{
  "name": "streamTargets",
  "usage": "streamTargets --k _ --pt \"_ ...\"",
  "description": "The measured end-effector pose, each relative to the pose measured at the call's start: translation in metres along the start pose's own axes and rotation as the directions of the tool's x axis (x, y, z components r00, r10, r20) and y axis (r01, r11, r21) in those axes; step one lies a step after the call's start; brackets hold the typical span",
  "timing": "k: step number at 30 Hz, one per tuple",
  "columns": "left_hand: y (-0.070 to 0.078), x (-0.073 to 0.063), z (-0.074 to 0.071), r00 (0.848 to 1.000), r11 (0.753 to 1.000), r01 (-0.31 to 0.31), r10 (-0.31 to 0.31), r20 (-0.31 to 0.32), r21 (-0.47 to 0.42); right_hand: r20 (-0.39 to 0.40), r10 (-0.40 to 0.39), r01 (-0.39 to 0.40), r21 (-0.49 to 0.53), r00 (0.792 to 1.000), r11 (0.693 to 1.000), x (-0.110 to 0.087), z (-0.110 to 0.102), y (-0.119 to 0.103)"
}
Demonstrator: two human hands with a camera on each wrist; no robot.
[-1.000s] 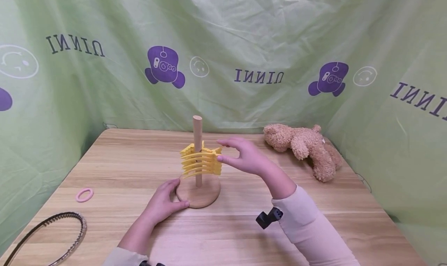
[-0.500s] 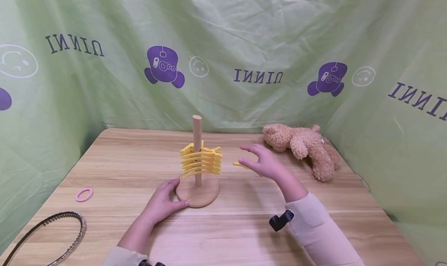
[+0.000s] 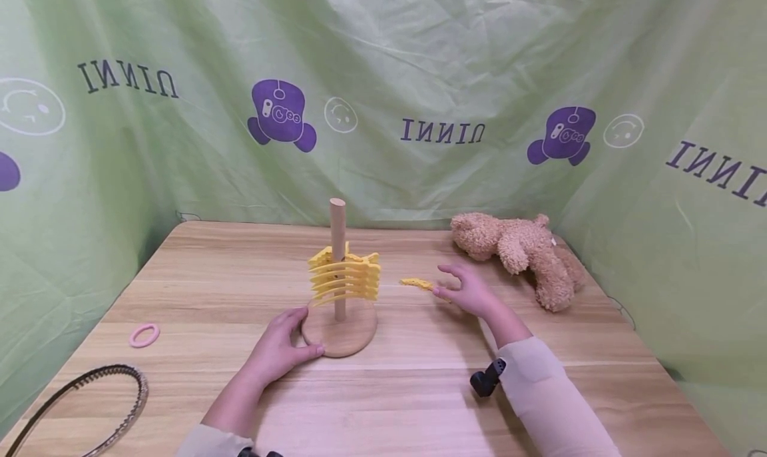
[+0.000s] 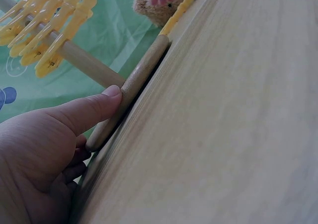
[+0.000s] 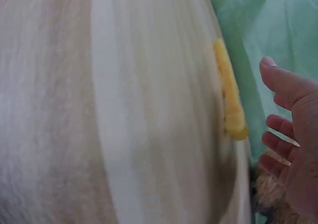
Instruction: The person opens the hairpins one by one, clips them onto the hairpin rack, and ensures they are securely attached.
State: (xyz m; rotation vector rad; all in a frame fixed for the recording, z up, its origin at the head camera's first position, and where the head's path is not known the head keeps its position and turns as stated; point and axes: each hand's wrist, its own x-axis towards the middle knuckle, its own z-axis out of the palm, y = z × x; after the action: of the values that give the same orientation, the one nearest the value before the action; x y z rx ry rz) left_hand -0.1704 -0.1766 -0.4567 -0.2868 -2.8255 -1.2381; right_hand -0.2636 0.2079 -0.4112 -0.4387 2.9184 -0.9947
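Note:
In the head view, a wooden stand (image 3: 339, 338) has a round base and an upright pole. Several yellow plastic pieces (image 3: 345, 280), curved and knob-ended, sit stacked around the pole, clear of the base. My left hand (image 3: 280, 347) grips the base's left rim; the left wrist view has the thumb (image 4: 94, 110) on top and the fingers partly hidden. Another yellow piece (image 3: 416, 283) lies on the table to the right, its right end behind my right hand (image 3: 470, 292). Thumb and fingers are spread, and the right wrist view shows a gap between them and the yellow piece (image 5: 230, 92).
A brown teddy bear (image 3: 520, 250) lies at the table's back right. At the left are a pink ring (image 3: 144, 335) and a dark toothed headband (image 3: 140, 394). Green cloth (image 3: 383, 57) surrounds the table's back and sides.
My right hand has drawn away from the stacked yellow pieces to the right and lower, beside the lone yellow piece, which has come into sight. My left hand keeps its place.

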Motion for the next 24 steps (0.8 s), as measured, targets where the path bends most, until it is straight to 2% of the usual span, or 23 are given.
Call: streamTargets --k 8,15,24 --pt "0.001 0.000 -0.001 1.000 1.000 0.016 -0.016 0.009 -0.004 0.012 0.017 -0.016 -0.052 1.000 0.999 0.005 0.014 0.025" --pt "0.002 0.000 -0.001 1.000 1.000 0.010 -0.010 0.007 0.002 -0.024 0.008 -0.010 -0.113 1.000 0.994 0.005 0.014 0.029" --pt "0.001 0.000 0.000 1.000 1.000 0.000 0.000 0.001 0.005 -0.037 0.002 -0.006 -0.110 0.999 0.994 0.002 0.013 0.032"
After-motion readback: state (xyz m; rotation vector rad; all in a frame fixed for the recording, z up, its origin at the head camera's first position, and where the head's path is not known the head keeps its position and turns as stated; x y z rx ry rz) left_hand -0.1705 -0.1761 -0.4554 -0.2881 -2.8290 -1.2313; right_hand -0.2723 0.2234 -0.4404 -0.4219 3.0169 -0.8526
